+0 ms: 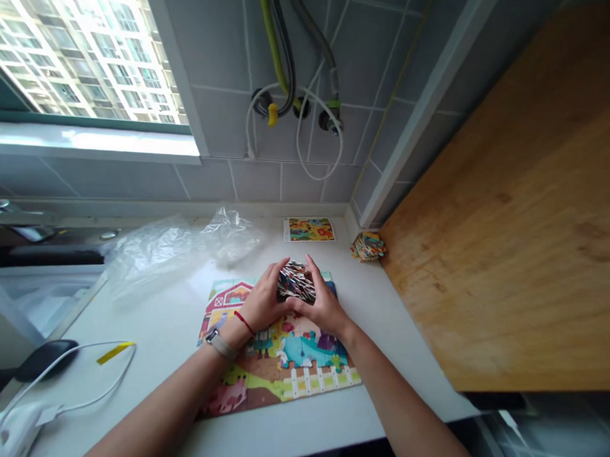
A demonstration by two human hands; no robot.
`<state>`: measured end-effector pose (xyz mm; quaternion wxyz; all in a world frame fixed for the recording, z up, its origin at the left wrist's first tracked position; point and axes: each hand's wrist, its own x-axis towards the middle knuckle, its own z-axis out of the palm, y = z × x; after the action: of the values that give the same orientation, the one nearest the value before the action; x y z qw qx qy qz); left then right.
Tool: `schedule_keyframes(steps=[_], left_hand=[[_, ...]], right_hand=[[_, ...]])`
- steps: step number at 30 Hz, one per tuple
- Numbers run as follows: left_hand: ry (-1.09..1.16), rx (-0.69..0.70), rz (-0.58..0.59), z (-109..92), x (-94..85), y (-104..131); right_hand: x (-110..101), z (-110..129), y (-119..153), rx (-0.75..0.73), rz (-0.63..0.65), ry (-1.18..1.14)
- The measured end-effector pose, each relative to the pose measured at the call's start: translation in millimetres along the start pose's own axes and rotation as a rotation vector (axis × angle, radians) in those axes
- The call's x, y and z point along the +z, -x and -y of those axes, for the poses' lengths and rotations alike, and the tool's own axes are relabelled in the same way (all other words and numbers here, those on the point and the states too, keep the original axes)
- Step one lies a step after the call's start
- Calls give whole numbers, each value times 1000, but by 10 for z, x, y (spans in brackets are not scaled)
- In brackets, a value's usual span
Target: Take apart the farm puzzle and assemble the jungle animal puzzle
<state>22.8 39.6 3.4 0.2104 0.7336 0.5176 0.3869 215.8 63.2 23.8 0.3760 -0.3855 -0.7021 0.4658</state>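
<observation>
Between my two hands is a thick stack of jigsaw puzzle pieces [297, 281], seen mostly by its edges. My left hand [266, 298] presses on the left side of the stack, and my right hand [323, 305] grips it from the right. The thumbs come together along its near side. Under both hands lies a colourful farm-scene puzzle [259, 387] with a red barn, a pig and a white fence. A few joined blue pieces [313, 351] rest on top of it, just below my right hand.
A small picture card [309, 230] lies near the wall, with another pile of puzzle pieces [368, 247] beside the wooden panel [515, 216]. Crumpled clear plastic [164, 247] spreads at the back left. A white power strip [20, 432] and cable occupy the front left. The sink faucet [20, 222] is far left.
</observation>
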Motion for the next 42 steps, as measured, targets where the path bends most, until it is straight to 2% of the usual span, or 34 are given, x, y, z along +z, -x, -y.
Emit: schedule_keyframes(steps=[3,9,13,19,26,31,35,42], left_hand=[[-15,-16,15,-61,-23,-4],[16,-41,29,-87,-56,-15],[130,-38,42,-62,-67,-11],[178,-40,83,-43,-76,-20],[170,-86,59,-79,-85,-30],[189,-96,47,-64,-75,-27],[190,-92,51,-43,-65,-22],[236,-50,41,-23,-68,-11]], right_hand=[[39,27,-21,-10,-73,79],[57,36,-10,-162,-79,147],[79,39,9,-215,-83,137],[109,28,15,-162,-99,60],[177,35,33,-104,-230,-215],[205,80,36,59,-269,-475],[190,106,21,188,-259,-597],[157,91,-16,201,-334,-720]])
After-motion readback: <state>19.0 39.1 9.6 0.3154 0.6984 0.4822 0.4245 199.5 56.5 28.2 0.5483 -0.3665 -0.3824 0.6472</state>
